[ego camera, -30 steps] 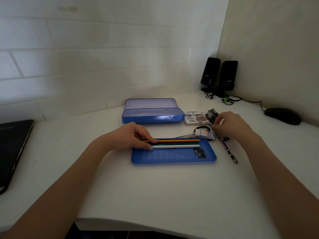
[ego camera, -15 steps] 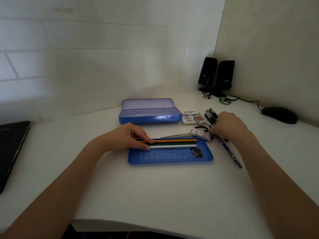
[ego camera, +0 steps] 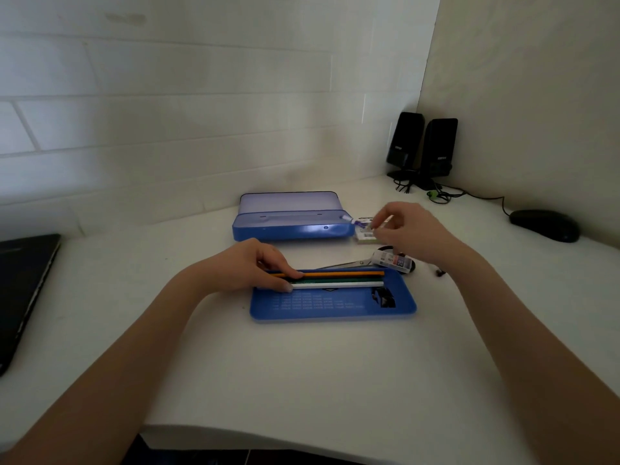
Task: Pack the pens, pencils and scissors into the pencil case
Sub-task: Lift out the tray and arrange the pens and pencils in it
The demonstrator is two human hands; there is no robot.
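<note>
1. A white desk (ego camera: 302, 370) sits in a corner with white brick-pattern walls. Two black speakers (ego camera: 422, 147) stand at the back, a black mouse (ego camera: 545, 224) lies at the right, and a dark laptop (ego camera: 23, 297) lies at the left edge.
2. The left hand (ego camera: 248, 266) reaches in from the left. It lies flat and low over the left end of the blue tray (ego camera: 332, 310). Its fingers are bent a little, and the tips press on the ends of the pencils.
3. The right hand (ego camera: 412, 229) is lifted above the desk, just right of the case. Its fingers are curled and pinch a purple and white pen (ego camera: 357, 222). The tip of the pen points left and touches the right corner of the case.
4. The blue tray is close to the person. Three pencils (ego camera: 339, 279) lie in it side by side along its back edge: orange, green and white. A small dark thing (ego camera: 382, 297) sits in the right part of the tray; I cannot tell what it is.
5. The pencil case (ego camera: 292, 226) is behind the tray with its lid standing open. What is inside cannot be seen.
6. The scissors (ego camera: 355, 263) lie on the desk between the tray and the case. A small white box with a label (ego camera: 392, 261) is at the handle end.
7. A small packet (ego camera: 364, 236) lies on the desk under the right hand.
</note>
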